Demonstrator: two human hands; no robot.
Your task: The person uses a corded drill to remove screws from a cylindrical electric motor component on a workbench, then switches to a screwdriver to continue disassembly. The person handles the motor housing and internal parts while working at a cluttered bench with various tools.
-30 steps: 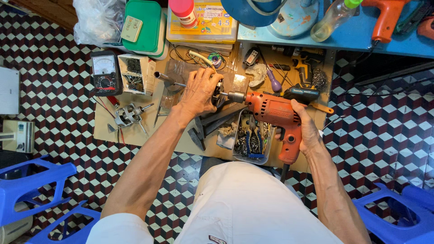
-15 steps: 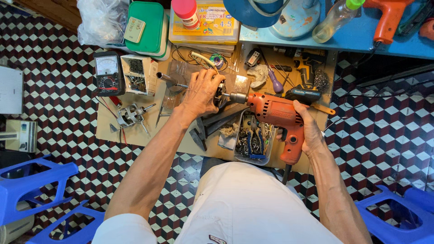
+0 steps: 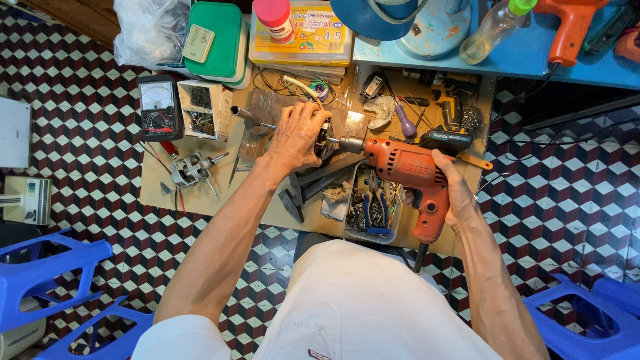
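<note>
My right hand (image 3: 457, 193) grips the handle of an orange electric drill (image 3: 407, 173) that lies level, its chuck (image 3: 350, 144) pointing left. My left hand (image 3: 297, 137) is closed over a dark round metal part (image 3: 325, 141) right at the chuck's tip, holding it down on the low wooden board (image 3: 200, 200). A metal shaft (image 3: 248, 118) sticks out to the left from under my left hand. Most of the part is hidden by my fingers.
On the board lie an analog multimeter (image 3: 159, 107), a small box of screws (image 3: 203, 110), a metal bracket piece (image 3: 193, 170), a clear tray of pliers (image 3: 370, 210) and a dark wrench (image 3: 313, 187). Blue plastic stools (image 3: 47, 267) stand left and right. A second orange tool (image 3: 567, 30) rests on the blue shelf.
</note>
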